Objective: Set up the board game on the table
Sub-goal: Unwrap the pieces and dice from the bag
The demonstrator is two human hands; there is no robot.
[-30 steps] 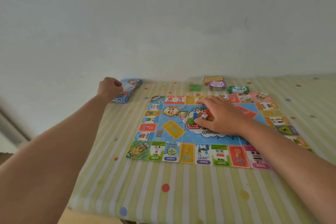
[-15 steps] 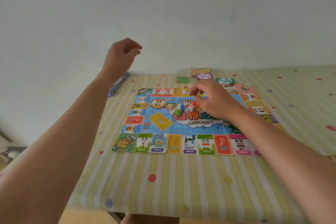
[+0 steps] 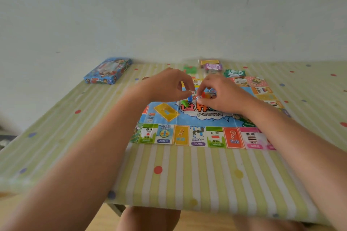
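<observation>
The colourful game board (image 3: 199, 136) lies flat on the striped tablecloth (image 3: 187, 174). Near its middle stand a green pawn (image 3: 184, 102), a blue pawn (image 3: 190, 97), a white die (image 3: 198, 97) and a red pawn (image 3: 204, 95). My left hand (image 3: 169, 85) hangs over the board, its thumb and fingertips pinched together right at the top of the blue pawn; whether they grip it is unclear. My right hand (image 3: 223, 96) rests on the board beside it, thumb and forefinger closed around the red pawn, with the die against the thumb.
The blue game box (image 3: 108, 71) lies at the far left by the wall. Behind the board sit stacks of cards or notes: green (image 3: 190, 69), orange (image 3: 209, 61), purple (image 3: 213, 66) and green-white (image 3: 234, 73). The table's near edge (image 3: 187, 210) runs above my knees.
My left hand has let go of the game box, lifted, and come down over the blue pawn. My right hand stayed at the board's centre among the pawns.
</observation>
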